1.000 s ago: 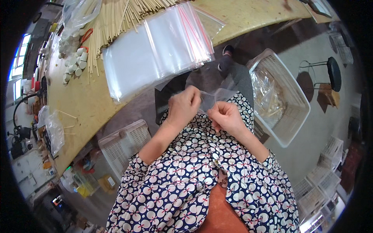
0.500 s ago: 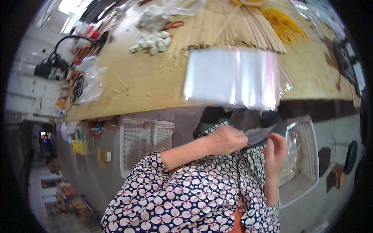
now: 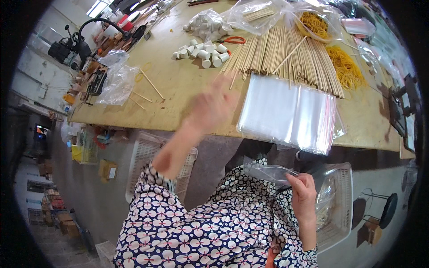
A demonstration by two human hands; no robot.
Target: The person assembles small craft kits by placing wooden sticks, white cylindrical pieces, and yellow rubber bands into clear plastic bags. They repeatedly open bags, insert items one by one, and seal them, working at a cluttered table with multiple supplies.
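My left hand (image 3: pixel 213 106) is blurred in the air over the wooden table's (image 3: pixel 178 85) near edge, fingers apart, holding nothing I can see. It is close to a spread of long wooden sticks (image 3: pixel 286 58) and a stack of clear zip bags (image 3: pixel 290 114). My right hand (image 3: pixel 304 192) stays low at my lap, gripping a single clear plastic bag (image 3: pixel 270 172) by its edge.
Small white caps (image 3: pixel 203 51), orange-handled scissors (image 3: pixel 232 40), heaps of yellow rubber bands (image 3: pixel 344 67) and loose clear bags (image 3: pixel 117 82) lie on the table. White plastic baskets stand below, one on the left (image 3: pixel 147 156) and one on the right (image 3: pixel 342 205). Tools crowd the far left corner.
My left hand let go of the bag at my lap and rose toward the sticks on the table. My right hand kept the bag. The view tilted toward the table.
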